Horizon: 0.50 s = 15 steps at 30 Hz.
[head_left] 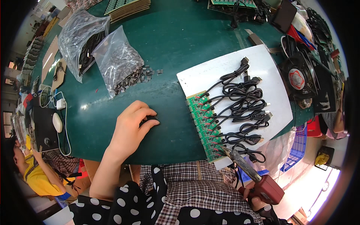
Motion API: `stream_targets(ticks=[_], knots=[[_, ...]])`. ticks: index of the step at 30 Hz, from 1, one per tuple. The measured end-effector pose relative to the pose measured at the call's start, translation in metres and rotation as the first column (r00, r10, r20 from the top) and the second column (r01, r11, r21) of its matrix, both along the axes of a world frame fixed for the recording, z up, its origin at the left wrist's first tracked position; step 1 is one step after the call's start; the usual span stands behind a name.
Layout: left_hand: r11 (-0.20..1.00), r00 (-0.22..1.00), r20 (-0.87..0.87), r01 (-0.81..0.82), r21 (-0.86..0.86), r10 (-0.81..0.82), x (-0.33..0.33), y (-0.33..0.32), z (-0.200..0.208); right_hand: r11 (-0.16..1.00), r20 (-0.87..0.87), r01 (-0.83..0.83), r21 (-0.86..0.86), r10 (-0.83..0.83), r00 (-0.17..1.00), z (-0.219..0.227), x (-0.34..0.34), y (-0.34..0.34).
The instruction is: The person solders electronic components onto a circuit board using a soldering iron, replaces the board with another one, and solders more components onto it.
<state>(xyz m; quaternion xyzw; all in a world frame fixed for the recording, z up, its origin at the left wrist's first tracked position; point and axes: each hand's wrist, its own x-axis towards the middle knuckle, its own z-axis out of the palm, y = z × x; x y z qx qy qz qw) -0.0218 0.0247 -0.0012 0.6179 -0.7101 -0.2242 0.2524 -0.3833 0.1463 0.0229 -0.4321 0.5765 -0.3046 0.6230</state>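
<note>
My left hand (pixel 131 129) is over the green work surface, its fingers curled toward the thumb around small dark parts (pixel 151 118). Beyond it, a heap of small black-and-silver parts (pixel 137 77) spills from a clear plastic bag (pixel 117 56). My right hand (pixel 257 202), mostly hidden at the lower right, grips a soldering gun (pixel 269 189) with a dark red body. The gun's barrel slants up to the near end of a green circuit board panel (pixel 204 125). Black cables (pixel 243 107), bundled in loops, run from the panel across a white board (pixel 202 77).
Another clear bag (pixel 84 41) holding black cables lies at the far left. Stacked green circuit boards (pixel 129 9) stand at the back. A black fan-like unit (pixel 298 75) sits beyond the white board. At the left, a person in yellow (pixel 43 176) sits near a black box (pixel 45 129).
</note>
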Motion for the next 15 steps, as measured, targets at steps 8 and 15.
stream_targets(ticks=[8,15], knots=[[0.944,0.916,0.336,0.288,-0.163,-0.221,0.003,-0.006,-0.008,0.998,0.12,0.064,0.012,-0.065,0.991,-0.009,0.0,0.001],[0.932,0.885,0.453,0.251,-0.262,-0.11,-0.01,0.004,-0.011,0.998,-0.053,-0.051,-0.048,0.048,0.997,-0.01,-0.006,0.0]])
